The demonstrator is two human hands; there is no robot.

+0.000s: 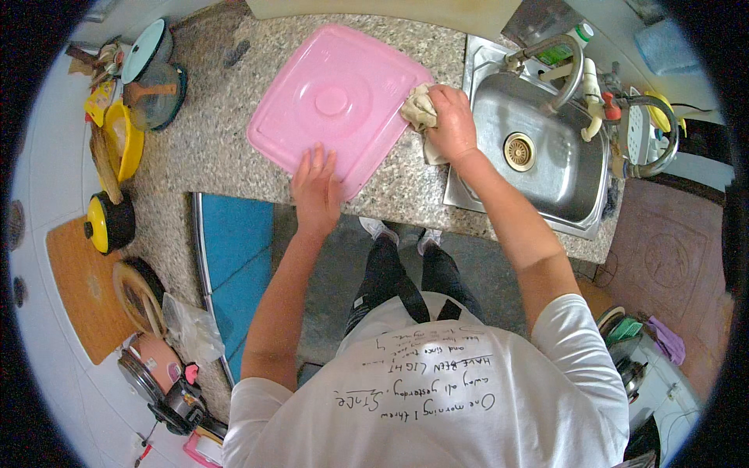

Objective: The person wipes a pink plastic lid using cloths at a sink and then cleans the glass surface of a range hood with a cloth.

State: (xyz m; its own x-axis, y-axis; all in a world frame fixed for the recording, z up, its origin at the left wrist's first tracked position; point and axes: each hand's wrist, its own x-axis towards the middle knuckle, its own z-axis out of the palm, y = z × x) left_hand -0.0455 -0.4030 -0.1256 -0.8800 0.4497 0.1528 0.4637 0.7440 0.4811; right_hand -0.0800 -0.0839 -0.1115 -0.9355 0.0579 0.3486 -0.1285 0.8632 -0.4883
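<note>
A pink plastic lid (304,88) with a round raised centre lies on the speckled stone countertop (225,111). My left hand (318,190) rests on its near edge, fingers spread and flat on the plastic. At the lid's right corner, my right hand (453,120) grips a crumpled beige cloth (419,108), which touches the edge of the lid. Part of the cloth hangs down below that hand onto the counter, beside the rim of the sink. Whether anything lies under the lid cannot be seen.
Right of the cloth is a stainless steel sink (544,175) with a curved faucet (576,64) and a green-labelled bottle (556,52). On the left stand a yellow basin (131,143), a black pot with a yellow lid (120,225), a glass jar (143,105) and a wooden cutting board (85,286).
</note>
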